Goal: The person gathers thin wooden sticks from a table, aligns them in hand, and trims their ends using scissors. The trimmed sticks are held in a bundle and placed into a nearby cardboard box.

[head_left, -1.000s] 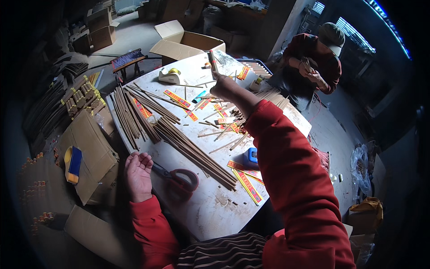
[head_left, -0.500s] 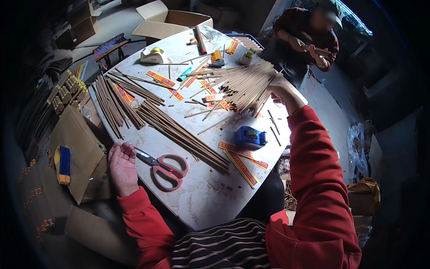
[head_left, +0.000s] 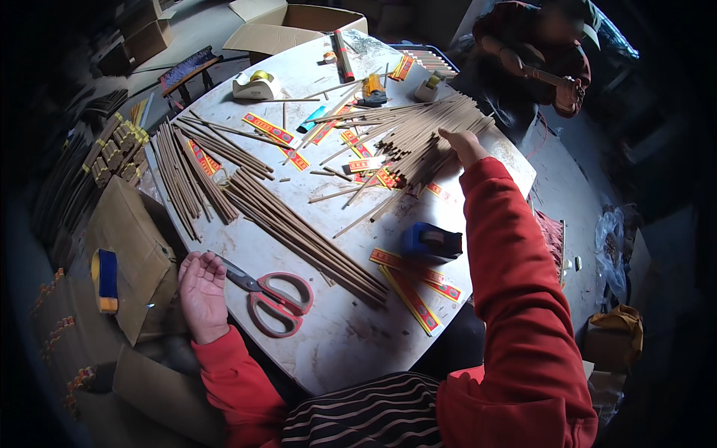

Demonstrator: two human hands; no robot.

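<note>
Sticks point(head_left: 439, 119), thin, brown and loosely fanned, could scatter if bumped by the right hand point(head_left: 463, 146), its grip unclear; the left hand point(head_left: 202, 293), loosely curled, is empty.

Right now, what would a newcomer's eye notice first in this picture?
The fanned brown sticks at the right of the white table, with the right hand at their edge, probably stand out first. Then come the red-handled scissors at the table's near left, beside the upturned left hand.

Left palm point(head_left: 203, 299) faces up, fingers point(head_left: 213, 267) loosely curled; the right arm point(head_left: 517, 269) is outstretched forward.
</note>
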